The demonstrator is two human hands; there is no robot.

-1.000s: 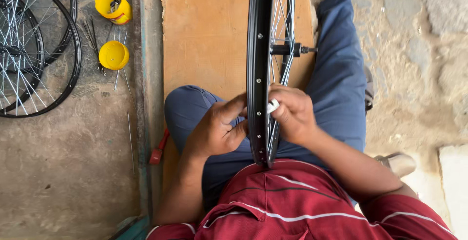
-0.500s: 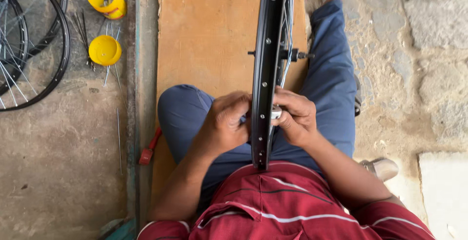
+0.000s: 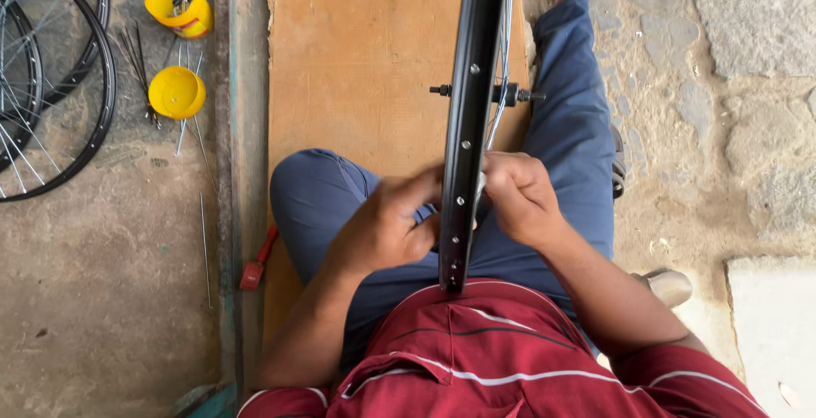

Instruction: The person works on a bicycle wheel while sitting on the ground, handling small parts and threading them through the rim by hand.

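A black metal bicycle wheel rim (image 3: 467, 121) stands upright on edge between the person's knees, over a brown board (image 3: 357, 61). The left hand (image 3: 387, 227) presses curled fingers against its left side; the right hand (image 3: 518, 197) pinches a thin silver spoke (image 3: 501, 70).

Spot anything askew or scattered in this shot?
Loose spokes lie strewn on the floor beside the yellow lid and tub, not bundled. The rim stands upright between the left hand and right hand; nothing looks damaged.
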